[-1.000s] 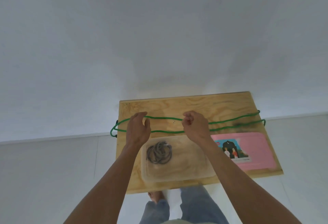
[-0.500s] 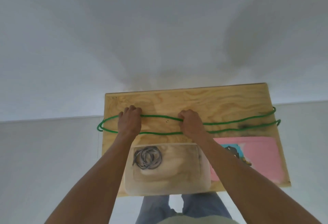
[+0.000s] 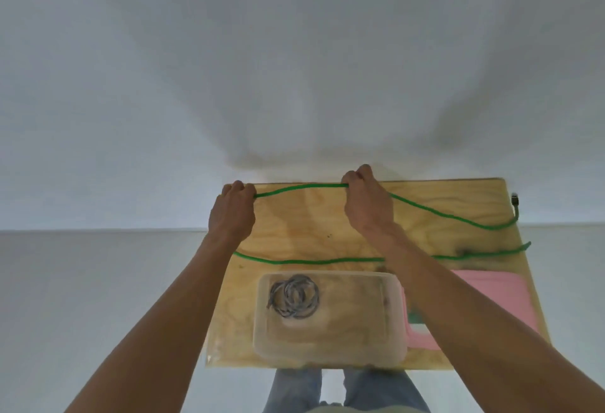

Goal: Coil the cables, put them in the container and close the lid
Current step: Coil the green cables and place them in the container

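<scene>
A thin green cable (image 3: 327,262) is clamped in both grips, left hand (image 3: 233,212) and right hand (image 3: 368,203), over the plywood surface (image 3: 425,196). Nearer than the grips, a clear container (image 3: 389,344) holds a grey coil (image 3: 294,296); a pink lid (image 3: 501,291) is hidden partly by the right forearm.

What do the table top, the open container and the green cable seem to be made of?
Table top: looks like unpainted plywood, with swirling grain and a matte pale surface.
Container: probably translucent plastic; the wood grain shows through its cloudy walls and bottom.
Green cable: likely a plastic or rubber jacket, smooth and flexible; blur leaves the finish open. Left hand and right hand grip it.
</scene>
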Available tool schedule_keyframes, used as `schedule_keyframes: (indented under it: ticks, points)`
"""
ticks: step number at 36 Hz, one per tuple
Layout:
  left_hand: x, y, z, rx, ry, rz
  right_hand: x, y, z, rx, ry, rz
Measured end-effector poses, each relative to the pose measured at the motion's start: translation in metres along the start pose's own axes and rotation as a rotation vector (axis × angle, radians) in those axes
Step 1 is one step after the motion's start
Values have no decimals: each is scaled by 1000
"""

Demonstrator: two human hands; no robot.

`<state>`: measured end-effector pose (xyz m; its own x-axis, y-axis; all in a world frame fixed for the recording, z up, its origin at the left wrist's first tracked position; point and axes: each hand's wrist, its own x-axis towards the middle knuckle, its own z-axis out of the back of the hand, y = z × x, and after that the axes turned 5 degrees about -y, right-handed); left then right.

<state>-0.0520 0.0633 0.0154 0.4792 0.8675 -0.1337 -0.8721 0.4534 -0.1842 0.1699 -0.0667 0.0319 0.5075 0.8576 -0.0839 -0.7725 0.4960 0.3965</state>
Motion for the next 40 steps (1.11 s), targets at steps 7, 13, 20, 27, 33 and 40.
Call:
schedule_keyframes:
  ticks: [7, 13, 20, 27, 33, 40]
  points:
    - [-26, 60, 53, -96, -171, 75, -5, 47, 61, 93, -288, 170]
    - [-47, 107, 83, -241, -306, 204, -16, 83, 109, 232, -464, 206]
    - [-61, 103, 123, -629, -385, 193, -17, 99, 151, 465, -550, 124]
    - [-70, 12, 186, -1165, -345, 106, -21, 92, 160, 417, -345, 3]
    - [-81, -64, 227, -1341, -336, 19, -59, 95, 181, 595, -124, 134]
    - [-90, -141, 244, -1502, -363, 40, -94, 57, 201, 686, 21, 326]
